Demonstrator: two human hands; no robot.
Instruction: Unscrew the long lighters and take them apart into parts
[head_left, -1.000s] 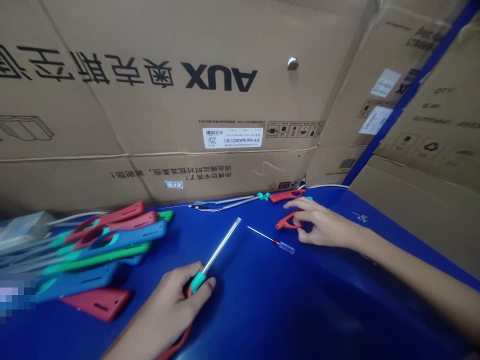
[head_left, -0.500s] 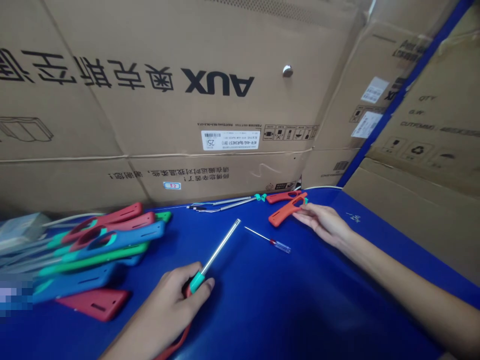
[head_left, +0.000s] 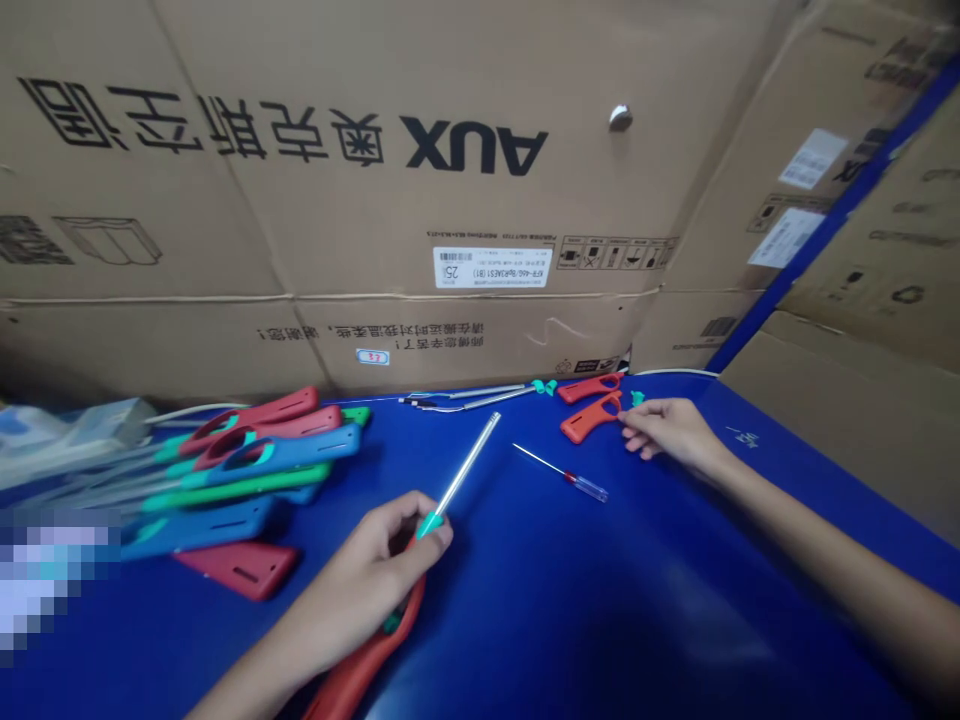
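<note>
My left hand (head_left: 397, 550) is wrapped around a red long-necked lighter (head_left: 367, 655), its metal tube (head_left: 469, 462) pointing up and away and a teal collar (head_left: 429, 524) at the tube's base. At the back right, my right hand (head_left: 671, 435) is closed, thumb and forefinger together at the end of an orange lighter handle shell (head_left: 592, 418). Whether those fingertips hold anything is too small to tell. A small teal part (head_left: 637, 397) lies just behind them. A red handle shell (head_left: 589, 388) rests behind the orange one.
A screwdriver (head_left: 589, 487) with a clear handle lies mid-table. Metal tubes with wires (head_left: 495, 398) lie along the back, with teal pieces (head_left: 544, 387) at their ends. Several lighters (head_left: 292, 450) are piled at left. Cardboard walls (head_left: 495, 80) rise behind and at right.
The view has shifted left, so the scene sits further right. My left hand has raised the lighter, showing more of its red handle. My right hand has drawn slightly away from the orange shell.
</note>
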